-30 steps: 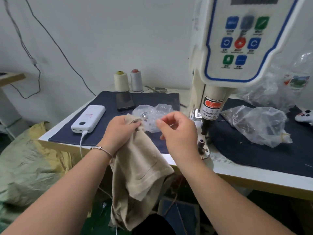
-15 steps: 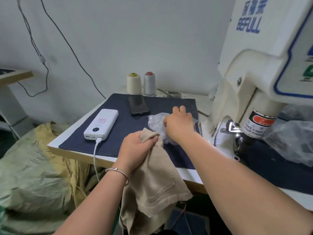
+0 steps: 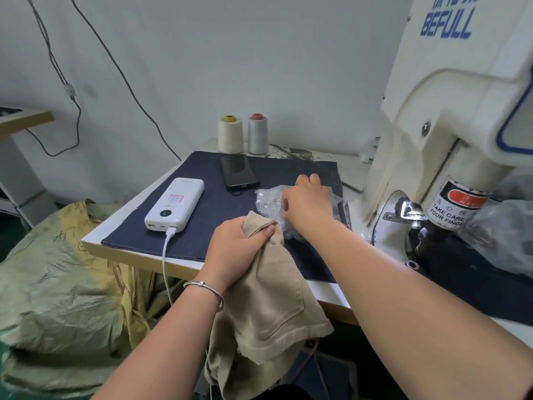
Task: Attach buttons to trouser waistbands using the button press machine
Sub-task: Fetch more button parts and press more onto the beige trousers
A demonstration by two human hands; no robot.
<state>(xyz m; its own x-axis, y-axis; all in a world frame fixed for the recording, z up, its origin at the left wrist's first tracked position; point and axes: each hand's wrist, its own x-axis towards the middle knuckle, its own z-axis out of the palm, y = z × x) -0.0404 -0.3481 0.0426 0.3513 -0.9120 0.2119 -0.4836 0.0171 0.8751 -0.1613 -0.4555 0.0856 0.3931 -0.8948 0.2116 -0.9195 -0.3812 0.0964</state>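
Note:
My left hand (image 3: pixel 236 249) grips the top edge of beige trousers (image 3: pixel 274 313) at the table's front edge; the rest of the cloth hangs down below the table. My right hand (image 3: pixel 308 203) reaches into a clear plastic bag (image 3: pixel 266 200) of small buttons lying on the dark cloth (image 3: pixel 202 226). Its fingertips dip down behind the hand, so whether they hold a button is hidden. The white button press machine (image 3: pixel 447 111) stands to the right, its press head (image 3: pixel 427 238) above the lower die (image 3: pixel 412 264).
A white power bank (image 3: pixel 176 204) with a cable and a black phone (image 3: pixel 238 171) lie on the dark cloth. Two thread cones (image 3: pixel 230 134) stand at the back. Another crumpled plastic bag (image 3: pixel 501 235) sits right of the machine. A yellow-green sack (image 3: pixel 57 284) fills the floor at left.
My right hand went from in front of the press to the button bag and now sits on it. My left hand keeps its grip on the trousers. The view swung left.

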